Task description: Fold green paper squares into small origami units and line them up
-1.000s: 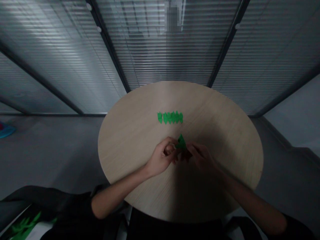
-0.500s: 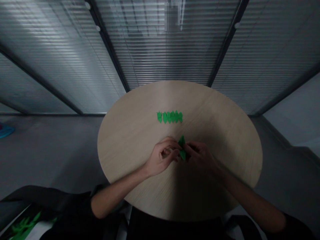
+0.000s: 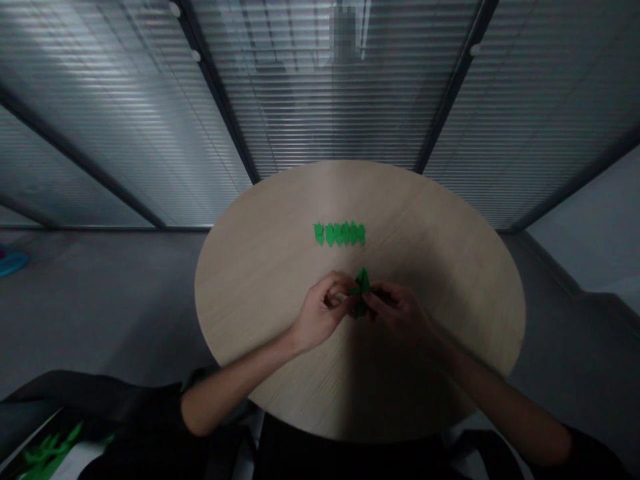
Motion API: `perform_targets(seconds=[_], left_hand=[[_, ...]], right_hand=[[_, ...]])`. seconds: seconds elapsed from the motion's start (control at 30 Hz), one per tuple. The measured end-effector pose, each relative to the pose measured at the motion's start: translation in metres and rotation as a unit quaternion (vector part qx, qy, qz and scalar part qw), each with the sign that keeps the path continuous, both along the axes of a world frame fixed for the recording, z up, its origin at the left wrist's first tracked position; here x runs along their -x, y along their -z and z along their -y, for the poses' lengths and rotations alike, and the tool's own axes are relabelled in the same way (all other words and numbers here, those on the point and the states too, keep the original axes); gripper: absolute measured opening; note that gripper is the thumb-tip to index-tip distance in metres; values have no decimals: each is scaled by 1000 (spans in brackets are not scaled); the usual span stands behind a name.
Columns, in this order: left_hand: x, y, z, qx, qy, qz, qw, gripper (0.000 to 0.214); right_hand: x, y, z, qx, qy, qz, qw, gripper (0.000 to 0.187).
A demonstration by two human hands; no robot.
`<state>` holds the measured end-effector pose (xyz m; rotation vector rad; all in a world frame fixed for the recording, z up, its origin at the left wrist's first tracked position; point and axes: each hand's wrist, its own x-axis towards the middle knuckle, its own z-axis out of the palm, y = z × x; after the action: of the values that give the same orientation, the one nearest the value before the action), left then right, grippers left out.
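Note:
Both hands meet over the middle of a round wooden table (image 3: 450, 267). My left hand (image 3: 320, 313) and my right hand (image 3: 400, 310) pinch a small folded green paper piece (image 3: 361, 287) between their fingertips, its point sticking up above the fingers. Most of the piece is hidden by the fingers. Farther away on the table lies a row of several folded green paper pieces (image 3: 340, 234), side by side and apart from my hands.
Glass walls with horizontal blinds (image 3: 320, 100) and dark frames stand behind the table. Grey floor surrounds it. More green paper (image 3: 45, 453) lies at the bottom left by my dark clothing. A blue thing (image 3: 10, 261) sits on the floor at far left.
The green piece has turned between my fingers; its tip now points more upright and my hands have closed in slightly around it. The row of pieces has not moved.

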<state>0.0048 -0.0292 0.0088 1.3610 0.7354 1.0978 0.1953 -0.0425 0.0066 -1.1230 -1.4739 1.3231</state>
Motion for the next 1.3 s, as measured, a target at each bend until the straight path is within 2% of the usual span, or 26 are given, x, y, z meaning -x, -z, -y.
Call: perform_targets(seconds=[0.1, 0.5, 0.7, 0.8, 0.9, 1.07, 1.2, 1.3], left_hand=[[-1, 1, -1, 3, 2, -7, 1000, 23], [0, 3, -2, -4, -24, 4, 1000, 18], [-1, 5, -3, 18, -24, 35, 999, 35], [-1, 1, -3, 39, -9, -16, 999, 34], [0, -1, -2, 22, -1, -71, 997, 36], [2, 0, -2, 0, -24, -87, 996, 39], [2, 1, -2, 4, 14, -77, 997, 43], [2, -1, -2, 13, 48, -31, 998, 48]], right_hand=[[-1, 1, 0, 4, 14, 4, 1000, 31], [2, -1, 1, 3, 14, -1, 1000, 31], [2, -5, 1, 2, 18, 6, 1000, 33], [2, -5, 3, -7, 30, 6, 1000, 33], [1, -5, 3, -12, 34, 14, 999, 34], [1, -3, 2, -5, 24, 9, 1000, 40], [1, -2, 0, 4, 12, -24, 1000, 48], [0, -7, 0, 47, -14, -67, 997, 48]])
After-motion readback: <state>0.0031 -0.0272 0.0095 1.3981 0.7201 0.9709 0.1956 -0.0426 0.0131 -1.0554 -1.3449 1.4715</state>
